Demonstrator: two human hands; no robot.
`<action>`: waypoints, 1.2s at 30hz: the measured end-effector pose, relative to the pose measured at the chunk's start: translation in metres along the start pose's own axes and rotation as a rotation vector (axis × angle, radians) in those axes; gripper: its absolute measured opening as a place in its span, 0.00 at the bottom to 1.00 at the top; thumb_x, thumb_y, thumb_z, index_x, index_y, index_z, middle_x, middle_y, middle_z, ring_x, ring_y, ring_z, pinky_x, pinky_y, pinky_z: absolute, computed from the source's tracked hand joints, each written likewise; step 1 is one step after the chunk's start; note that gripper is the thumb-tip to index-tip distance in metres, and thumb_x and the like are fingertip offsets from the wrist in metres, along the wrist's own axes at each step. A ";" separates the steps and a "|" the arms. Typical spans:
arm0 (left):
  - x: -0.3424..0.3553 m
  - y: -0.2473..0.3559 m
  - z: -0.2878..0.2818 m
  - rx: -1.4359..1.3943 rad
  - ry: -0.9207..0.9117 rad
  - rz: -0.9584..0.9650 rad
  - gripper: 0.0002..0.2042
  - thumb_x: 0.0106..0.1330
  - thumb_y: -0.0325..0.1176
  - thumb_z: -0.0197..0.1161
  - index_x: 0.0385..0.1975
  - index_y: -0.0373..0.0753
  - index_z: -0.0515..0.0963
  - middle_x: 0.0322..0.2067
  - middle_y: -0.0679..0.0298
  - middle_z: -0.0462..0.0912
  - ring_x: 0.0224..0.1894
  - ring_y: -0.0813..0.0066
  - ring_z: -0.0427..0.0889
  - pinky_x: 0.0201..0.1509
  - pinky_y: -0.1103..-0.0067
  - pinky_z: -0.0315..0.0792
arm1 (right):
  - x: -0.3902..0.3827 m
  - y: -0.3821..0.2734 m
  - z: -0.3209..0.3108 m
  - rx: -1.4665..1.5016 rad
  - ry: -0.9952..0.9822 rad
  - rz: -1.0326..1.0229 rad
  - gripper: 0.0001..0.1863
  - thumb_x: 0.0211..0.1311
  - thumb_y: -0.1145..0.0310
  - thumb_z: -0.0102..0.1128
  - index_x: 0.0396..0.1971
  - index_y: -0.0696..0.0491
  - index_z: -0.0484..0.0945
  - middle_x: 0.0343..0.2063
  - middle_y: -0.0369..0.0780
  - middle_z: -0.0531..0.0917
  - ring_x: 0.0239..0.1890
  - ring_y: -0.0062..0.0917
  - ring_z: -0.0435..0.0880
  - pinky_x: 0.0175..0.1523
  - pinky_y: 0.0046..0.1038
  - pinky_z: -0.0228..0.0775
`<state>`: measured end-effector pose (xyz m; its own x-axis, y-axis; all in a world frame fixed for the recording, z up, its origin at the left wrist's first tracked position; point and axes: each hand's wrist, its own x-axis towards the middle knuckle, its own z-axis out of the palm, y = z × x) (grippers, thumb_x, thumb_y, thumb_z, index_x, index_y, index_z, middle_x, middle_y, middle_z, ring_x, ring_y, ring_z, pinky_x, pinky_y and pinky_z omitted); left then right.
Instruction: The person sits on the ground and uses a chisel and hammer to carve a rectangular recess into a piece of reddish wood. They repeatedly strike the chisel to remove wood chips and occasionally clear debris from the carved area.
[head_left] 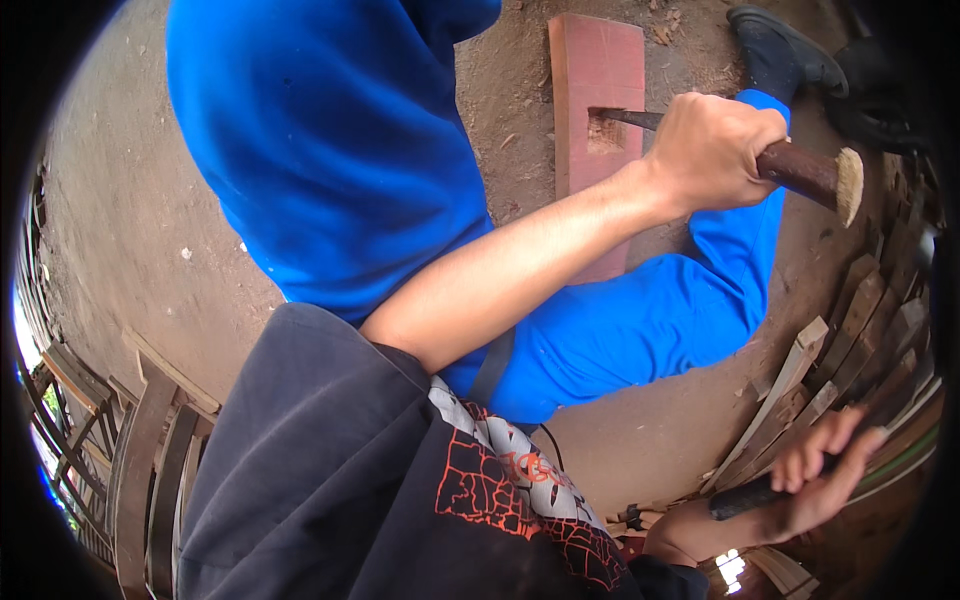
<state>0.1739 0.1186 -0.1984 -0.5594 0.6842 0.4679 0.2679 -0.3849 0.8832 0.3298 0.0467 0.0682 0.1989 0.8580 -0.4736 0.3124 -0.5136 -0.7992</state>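
Dusty brown floor (130, 190), dotted with wood chips, spread beneath the worker, with stacked timber (800, 355) along the right side. On that floor, between two legs in blue trousers (330, 150), lay a reddish plank (600, 65). The left grip (715, 148) was wrapped firmly round a chisel (800, 172), its blade slanting into a hole (605, 130) in the plank. The right grip (815, 465), low and blurred, looked curled round a dark handle (745, 497); its far end was unclear. The chisel was probably stiff and fairly weighty, best held mid-handle, away from its frayed end; the plank seemed heavy and hard. The chisel had a dark, narrow blade and a brown handle with a pale, splayed butt; the plank's roughly squared hole showed raw, splintery wood.
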 end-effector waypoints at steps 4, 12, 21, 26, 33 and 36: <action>0.000 0.003 0.008 0.018 -0.031 -0.036 0.10 0.45 0.35 0.71 0.22 0.44 0.76 0.18 0.61 0.78 0.22 0.59 0.81 0.24 0.69 0.73 | 0.026 -0.011 0.014 0.030 -0.037 -0.447 0.22 0.77 0.46 0.36 0.26 0.47 0.59 0.14 0.31 0.60 0.08 0.13 0.56 0.10 0.15 0.48; 0.005 -0.002 0.007 0.050 -0.050 -0.138 0.10 0.46 0.38 0.72 0.22 0.43 0.78 0.17 0.61 0.78 0.22 0.57 0.81 0.25 0.68 0.73 | 0.023 -0.021 0.020 -0.266 0.189 0.000 0.24 0.74 0.42 0.39 0.25 0.46 0.61 0.10 0.29 0.59 0.05 0.13 0.52 0.07 0.17 0.45; 0.012 -0.005 0.006 0.132 -0.122 -0.171 0.09 0.47 0.38 0.71 0.20 0.43 0.79 0.17 0.57 0.80 0.23 0.54 0.82 0.28 0.65 0.76 | 0.045 0.005 0.031 -0.385 -0.103 -0.024 0.25 0.76 0.44 0.38 0.25 0.49 0.60 0.10 0.30 0.60 0.06 0.12 0.53 0.10 0.16 0.46; 0.036 -0.014 0.016 0.063 -0.057 -0.216 0.08 0.48 0.38 0.68 0.19 0.41 0.80 0.16 0.51 0.79 0.24 0.50 0.83 0.30 0.62 0.78 | 0.033 0.021 0.008 -0.215 -0.015 0.120 0.26 0.74 0.42 0.39 0.24 0.48 0.62 0.09 0.30 0.59 0.07 0.12 0.56 0.11 0.16 0.48; 0.059 -0.025 0.013 -0.091 -0.031 -0.440 0.10 0.56 0.32 0.63 0.19 0.33 0.75 0.14 0.61 0.76 0.19 0.72 0.76 0.26 0.70 0.69 | 0.020 0.125 0.001 -0.113 -0.132 0.346 0.23 0.76 0.48 0.43 0.26 0.51 0.66 0.12 0.30 0.64 0.09 0.12 0.61 0.12 0.17 0.54; 0.086 -0.074 -0.020 -0.032 0.145 -0.843 0.14 0.60 0.34 0.61 0.14 0.38 0.71 0.13 0.70 0.73 0.14 0.80 0.70 0.18 0.76 0.63 | 0.003 0.169 0.007 -0.004 -0.128 0.469 0.24 0.74 0.47 0.45 0.25 0.51 0.67 0.11 0.31 0.65 0.08 0.13 0.63 0.11 0.19 0.57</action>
<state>0.0904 0.1939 -0.2245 -0.6571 0.6646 -0.3555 -0.3038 0.1981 0.9319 0.3767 -0.0371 -0.0707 0.2035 0.5283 -0.8243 0.2203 -0.8450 -0.4872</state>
